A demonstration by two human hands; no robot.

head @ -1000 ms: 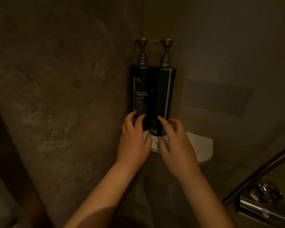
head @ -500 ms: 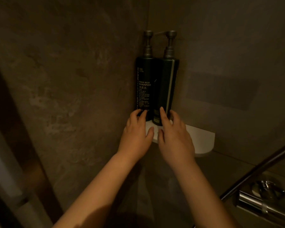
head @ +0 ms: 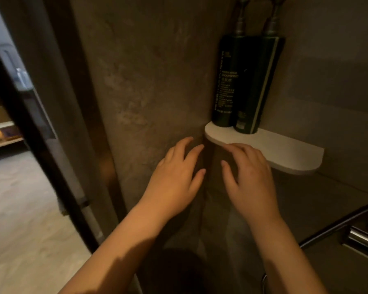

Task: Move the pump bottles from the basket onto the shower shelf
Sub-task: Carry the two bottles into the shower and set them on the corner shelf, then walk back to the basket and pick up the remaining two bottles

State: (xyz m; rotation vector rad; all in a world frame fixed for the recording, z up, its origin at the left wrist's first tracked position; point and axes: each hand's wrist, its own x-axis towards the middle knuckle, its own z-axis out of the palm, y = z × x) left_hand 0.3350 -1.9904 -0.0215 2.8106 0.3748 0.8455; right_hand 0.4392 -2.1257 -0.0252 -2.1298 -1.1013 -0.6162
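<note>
Two tall dark green pump bottles stand upright and touching each other at the wall end of a white, rounded-edge shower shelf (head: 285,153) fixed in the corner of a grey stone-look shower. The left-hand dark green bottle (head: 226,81) carries pale lettering down its front; a line reading "SHAMPOO" can be made out, while the smaller print beneath it is too blurred to read. The right-hand dark green bottle (head: 256,85), marked by a pale vertical stripe along its side, shows a small label near its base that cannot be read. Both grey pump necks run out of the top of the frame.

Below the shelf, a person's two bare hands hover side by side, palms toward the wall, fingers spread and loosely curved, neither holding anything. The left hand (head: 174,179) sits below and to the left of the shelf's wall end, clear of it. The right hand (head: 249,179) sits just under the shelf's front edge, its fingertips near the rim; whether they touch it cannot be told. Both bottles are above the hands and apart from them.

The outer half of the shelf, to the right of the bottles, is bare. A dark-framed glass door (head: 40,145) stands far left of the shelf, and a chrome shower fitting (head: 363,240) lies below it to the right.
</note>
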